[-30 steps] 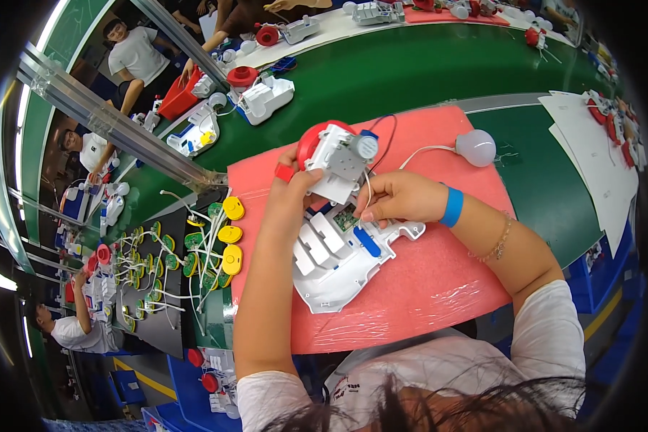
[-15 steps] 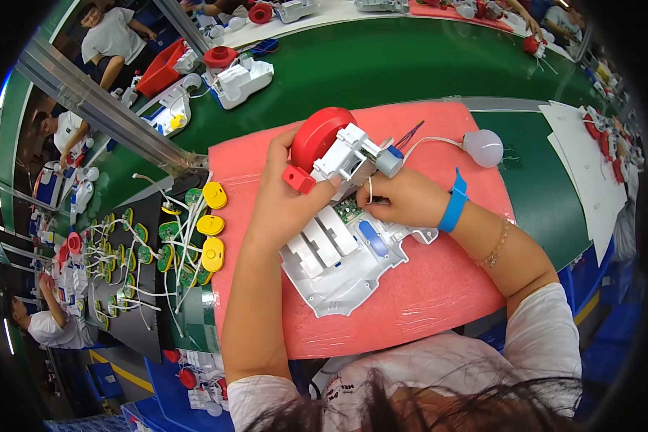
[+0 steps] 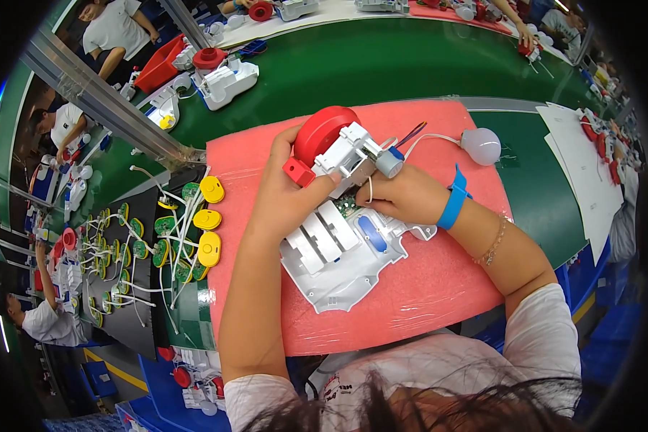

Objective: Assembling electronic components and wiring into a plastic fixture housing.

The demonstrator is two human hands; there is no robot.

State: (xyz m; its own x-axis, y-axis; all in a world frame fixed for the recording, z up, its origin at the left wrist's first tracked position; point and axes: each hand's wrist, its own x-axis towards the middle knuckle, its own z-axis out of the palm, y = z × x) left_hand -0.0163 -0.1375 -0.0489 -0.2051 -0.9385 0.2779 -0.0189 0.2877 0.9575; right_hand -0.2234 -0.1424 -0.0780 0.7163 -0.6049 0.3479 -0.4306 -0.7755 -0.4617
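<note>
My left hand (image 3: pixel 284 194) is closed round a white plastic mechanism (image 3: pixel 345 155) that carries a red wheel (image 3: pixel 322 135), a red block (image 3: pixel 299 173) and a small silver motor (image 3: pixel 389 164). It holds this tilted up over an open white housing shell (image 3: pixel 338 281). The shell has ribbed slots, a blue oval insert (image 3: pixel 372 234) and a green circuit board (image 3: pixel 348 207), partly hidden by my fingers. My right hand (image 3: pixel 407 196) pinches beside the board, a white wire (image 3: pixel 370 189) looping over its fingers; the fingertips are partly covered. Another cord leads to a round white bulb (image 3: pixel 480 146).
A pink foam mat (image 3: pixel 425 288) lies beneath the work. To the left are several yellow-capped circuit boards (image 3: pixel 209 248) with white leads on a black sheet (image 3: pixel 133 327). White papers (image 3: pixel 587 180) lie right. Beyond runs a green belt (image 3: pixel 381 65) bearing a white assembly (image 3: pixel 229 83); co-workers sit around.
The white assembly on the green belt has shifted left. My right fingers have dipped slightly further under the mechanism, beside the circuit board. My left hand keeps its hold.
</note>
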